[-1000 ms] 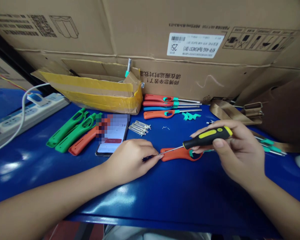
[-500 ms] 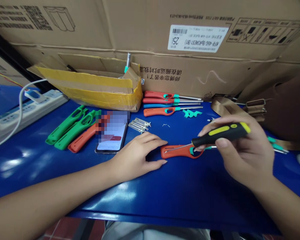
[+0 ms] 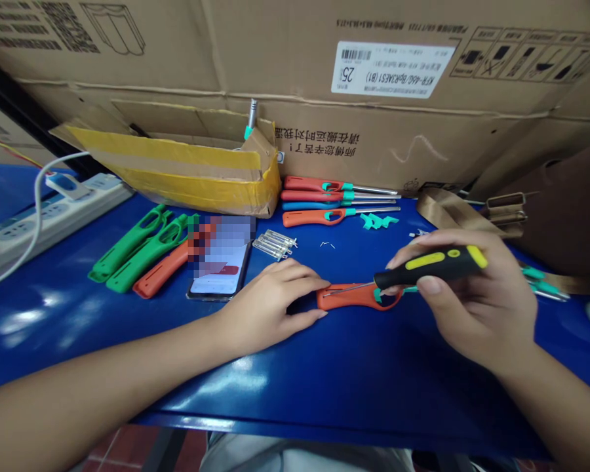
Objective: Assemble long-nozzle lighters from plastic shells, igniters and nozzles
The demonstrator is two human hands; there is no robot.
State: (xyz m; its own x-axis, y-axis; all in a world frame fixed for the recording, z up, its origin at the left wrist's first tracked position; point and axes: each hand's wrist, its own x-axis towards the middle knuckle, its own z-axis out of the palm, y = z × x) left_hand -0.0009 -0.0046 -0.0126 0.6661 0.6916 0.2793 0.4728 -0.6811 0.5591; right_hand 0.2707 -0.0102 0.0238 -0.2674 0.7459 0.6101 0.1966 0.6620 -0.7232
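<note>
An orange lighter body [image 3: 347, 297] with a teal trigger lies on the blue table [image 3: 324, 380]. My left hand [image 3: 270, 305] rests flat beside its left end, thumb and forefinger spread apart on either side of that end, holding nothing. My right hand [image 3: 472, 295] grips a black and yellow screwdriver [image 3: 430, 265]. Its thin shaft points left, and the tip rests on the lighter body near the left end.
A phone [image 3: 221, 265], green shells [image 3: 137, 252] and an orange shell [image 3: 158, 276] lie to the left. Behind are a yellow-taped box [image 3: 187, 174], a row of finished lighters [image 3: 334, 200], metal tubes [image 3: 274, 244], teal triggers [image 3: 377, 221] and a power strip [image 3: 44, 216]. Large cartons [image 3: 324, 124] wall the back.
My left hand was pinched at the screwdriver tip; it has let go and its fingers are spread by the lighter's end. The screwdriver drew right, its tip now on the lighter body.
</note>
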